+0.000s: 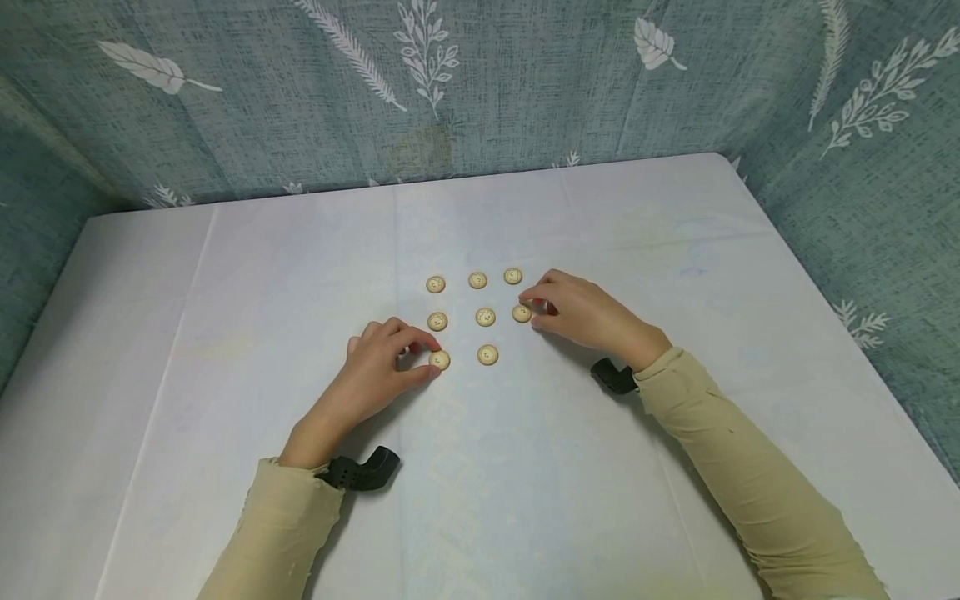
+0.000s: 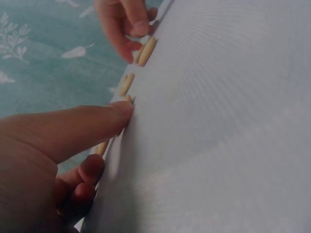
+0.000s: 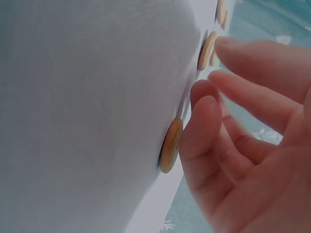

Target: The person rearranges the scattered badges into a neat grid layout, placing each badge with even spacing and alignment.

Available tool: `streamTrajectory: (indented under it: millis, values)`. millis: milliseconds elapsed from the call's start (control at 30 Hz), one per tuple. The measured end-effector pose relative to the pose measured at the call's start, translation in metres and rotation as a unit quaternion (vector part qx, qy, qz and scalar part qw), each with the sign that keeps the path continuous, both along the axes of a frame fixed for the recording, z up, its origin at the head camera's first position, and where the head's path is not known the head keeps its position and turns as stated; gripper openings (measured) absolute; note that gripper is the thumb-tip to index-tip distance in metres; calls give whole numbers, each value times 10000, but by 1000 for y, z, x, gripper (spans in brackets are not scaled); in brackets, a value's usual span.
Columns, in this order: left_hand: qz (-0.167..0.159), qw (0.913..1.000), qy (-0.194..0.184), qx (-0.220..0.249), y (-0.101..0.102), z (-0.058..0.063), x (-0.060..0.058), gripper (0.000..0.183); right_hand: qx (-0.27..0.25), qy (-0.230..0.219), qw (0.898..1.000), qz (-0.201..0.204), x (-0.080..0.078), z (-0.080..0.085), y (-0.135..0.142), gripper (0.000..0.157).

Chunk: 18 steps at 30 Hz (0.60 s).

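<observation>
Several round tan buttons lie flat in a loose grid on the white-covered table. My left hand [image 1: 375,367] pinches the near-left button [image 1: 439,360] by its edges between thumb and forefinger. In the left wrist view, the left thumb [image 2: 92,121] hides most of that button. At the right end of the middle row, my right hand [image 1: 581,312] has thumb and forefinger at opposite edges of a button [image 1: 522,313]. In the right wrist view, the right hand's other fingers [image 3: 199,141] are curled beside a button [image 3: 171,145] on the cloth.
Three buttons form the far row, including the far-left button [image 1: 436,284]. The middle button [image 1: 485,317] and near-middle button [image 1: 487,354] lie between the hands. Black wrist cameras sit under both cuffs. A green leaf-patterned curtain [image 1: 510,100] hangs behind the table [image 1: 300,275].
</observation>
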<state>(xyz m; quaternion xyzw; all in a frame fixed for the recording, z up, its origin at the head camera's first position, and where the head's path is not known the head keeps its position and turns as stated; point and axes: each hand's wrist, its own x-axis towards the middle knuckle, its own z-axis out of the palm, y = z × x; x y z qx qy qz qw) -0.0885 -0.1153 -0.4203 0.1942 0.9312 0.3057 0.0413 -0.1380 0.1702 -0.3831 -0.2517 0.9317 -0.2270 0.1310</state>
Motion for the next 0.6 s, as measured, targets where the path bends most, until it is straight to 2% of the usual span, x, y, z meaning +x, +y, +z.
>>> streamTrajectory:
  millis: [200, 500, 600]
  values:
    - [-17, 10000, 4, 10, 0, 0, 0, 20, 8, -27, 9999, 133, -4, 4, 5, 35]
    - [-17, 10000, 32, 15, 0, 0, 0, 20, 0, -217, 9994, -254, -11, 22, 24, 34]
    - [-13, 10000, 35, 1, 0, 1, 0, 20, 38, -206, 9994, -273, -13, 24, 30, 31]
